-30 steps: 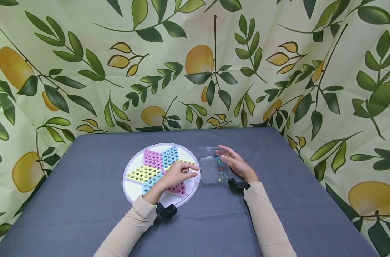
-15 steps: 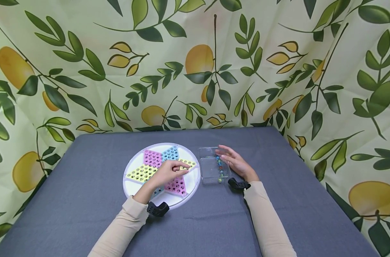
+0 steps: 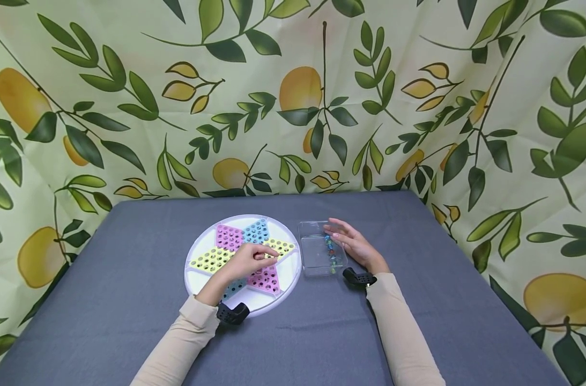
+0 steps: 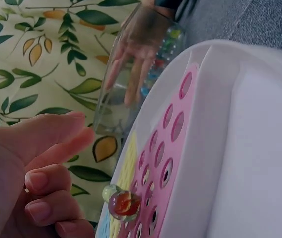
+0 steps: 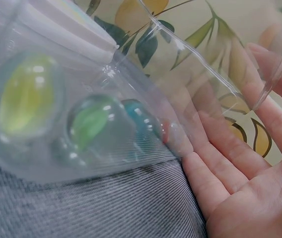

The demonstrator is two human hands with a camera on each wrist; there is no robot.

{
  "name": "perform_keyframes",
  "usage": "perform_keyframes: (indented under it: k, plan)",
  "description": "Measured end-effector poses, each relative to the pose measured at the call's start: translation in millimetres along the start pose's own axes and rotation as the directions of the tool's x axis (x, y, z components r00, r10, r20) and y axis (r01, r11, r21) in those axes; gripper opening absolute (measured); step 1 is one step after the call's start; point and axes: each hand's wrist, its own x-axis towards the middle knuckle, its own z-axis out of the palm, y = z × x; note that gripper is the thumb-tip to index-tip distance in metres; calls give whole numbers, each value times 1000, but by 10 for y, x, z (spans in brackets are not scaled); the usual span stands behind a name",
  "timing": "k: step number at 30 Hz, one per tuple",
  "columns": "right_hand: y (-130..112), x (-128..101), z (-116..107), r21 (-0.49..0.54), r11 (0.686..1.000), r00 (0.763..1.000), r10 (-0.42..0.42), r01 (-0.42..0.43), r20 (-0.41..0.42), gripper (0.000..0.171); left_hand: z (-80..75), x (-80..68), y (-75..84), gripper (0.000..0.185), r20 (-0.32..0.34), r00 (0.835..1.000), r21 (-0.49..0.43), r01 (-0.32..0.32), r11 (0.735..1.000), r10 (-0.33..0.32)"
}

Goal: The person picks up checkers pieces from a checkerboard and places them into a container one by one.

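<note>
Over the middle of the round game board (image 3: 273, 300), near where the yellow and pink star points meet, hovers the left hand (image 3: 248, 259), fingers curled inward and tips drawn together just above a marble (image 4: 121, 204); in the left wrist view, red-and-clear glass sitting in a hole at the yellow-pink edge, right below the bent fingers (image 4: 41, 181), touching or a hair apart, cannot tell which, so no sure grip visible. Off to the right, well apart from that marble, rests the right hand (image 3: 353, 244), fingers straight and relaxed, laid flat against the right-hand wall of the clear plastic box (image 3: 306, 236), holding nothing. Inside the box, a row of loose marbles (image 3: 329, 252) lined up along that same wall, running away from the body toward the curtain, the long axis of the box running the same way. Between the two hands, board and box standing just beside each other on the grey cloth (image 3: 128, 279). Nearer to the board marble by far: the left hand; nearer to the boxed row: the right. Behind everything, the leaf-and-lemon curtain (image 3: 293, 96)
</note>
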Motion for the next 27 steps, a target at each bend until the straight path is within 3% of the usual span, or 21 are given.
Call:
perform_keyframes:
  k: [3,10,14,27]
  plan:
    - [11,-2,2,13,1000,1000,-19,19,9,58,-36,-14,-28,25,9,999,-1,36,999,-36]
    - [11,-6,10,23,999,999,-34,34,10,58,-139,-37,-100,28,31,999,27,31,999,-32]
    - [16,-4,6,11,1000,1000,-26,26,1,57,-181,-50,-125,30,67,996,7,60,998,-60]
    - [20,10,8,43,998,999,-40,39,19,58,-283,-61,-214,29,68,997,41,31,999,-34]
